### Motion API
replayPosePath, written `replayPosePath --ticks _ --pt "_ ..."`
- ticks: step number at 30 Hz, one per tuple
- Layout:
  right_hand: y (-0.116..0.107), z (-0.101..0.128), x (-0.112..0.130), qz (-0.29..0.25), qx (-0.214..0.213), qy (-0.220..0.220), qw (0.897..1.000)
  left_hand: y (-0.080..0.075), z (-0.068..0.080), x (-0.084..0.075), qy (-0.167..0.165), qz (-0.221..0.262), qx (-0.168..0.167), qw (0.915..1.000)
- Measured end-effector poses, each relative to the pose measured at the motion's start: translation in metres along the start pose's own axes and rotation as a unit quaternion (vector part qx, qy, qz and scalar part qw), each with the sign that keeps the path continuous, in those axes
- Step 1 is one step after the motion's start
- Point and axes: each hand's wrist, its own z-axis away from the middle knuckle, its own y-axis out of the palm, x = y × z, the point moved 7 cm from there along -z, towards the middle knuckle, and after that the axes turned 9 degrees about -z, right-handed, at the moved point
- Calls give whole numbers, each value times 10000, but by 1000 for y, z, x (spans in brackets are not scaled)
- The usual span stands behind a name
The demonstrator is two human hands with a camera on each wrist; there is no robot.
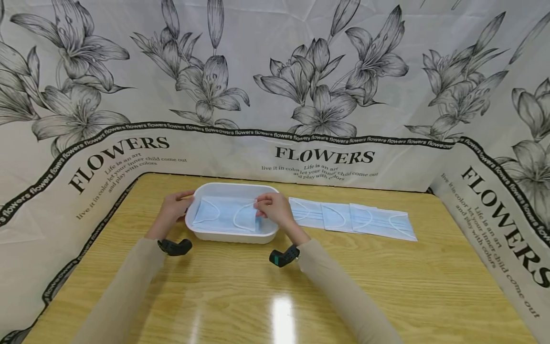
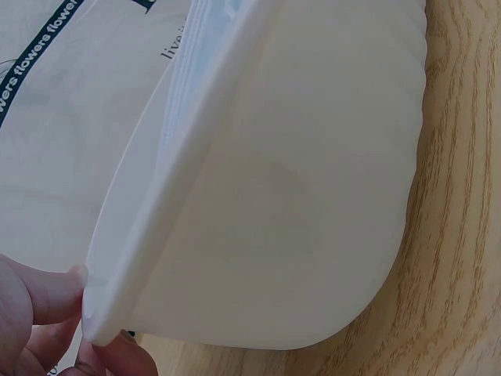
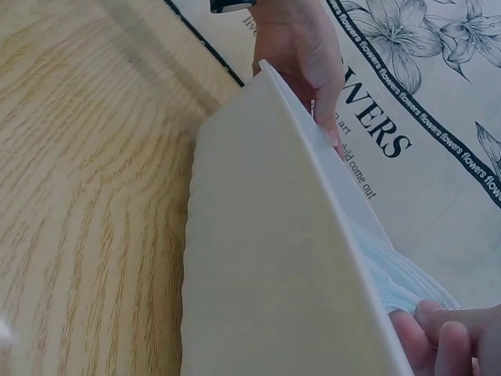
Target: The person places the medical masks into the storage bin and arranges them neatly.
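The near half of the table point(image 1: 275, 296), from 4 through 6 to 8 o'clock of the white tray point(image 1: 232, 236), lies bare between and outside the two forearms, so hands could pass there. At 3 o'clock of the tray a row of face masks point(image 1: 356, 219) lies flat on the wood, low but in the way of a sliding hand. The flowered backdrop point(image 1: 275, 95) walls off 12 o'clock, and its side panels close 9 and 3 o'clock at the table's edges.
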Motion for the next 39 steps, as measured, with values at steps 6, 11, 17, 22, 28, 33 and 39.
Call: replayPosePath --ticks 6,11,17,22,28,33,39 --pt "-1 2 0 73 10 -65 10000 0 2 -1 28 27 -22 10000" --pt "-2 3 2 44 -25 -23 10000 0 2 -2 92 6 -55 9999" --pt "-1 3 2 116 -33 -141 9998 -1 3 -1 85 -84 -96 9999" --pt "-1 4 3 141 -57 -225 9996 0 2 1 48 -160 -134 9998" --pt "-1 4 4 151 -93 -396 9991 0 2 1 117 -159 -174 9997" --pt "-2 4 4 124 -152 -520 9985 -1 2 -1 122 -207 -273 9993" --pt "-4 4 3 105 -259 -608 9978 0 2 0 93 -148 -354 9992"
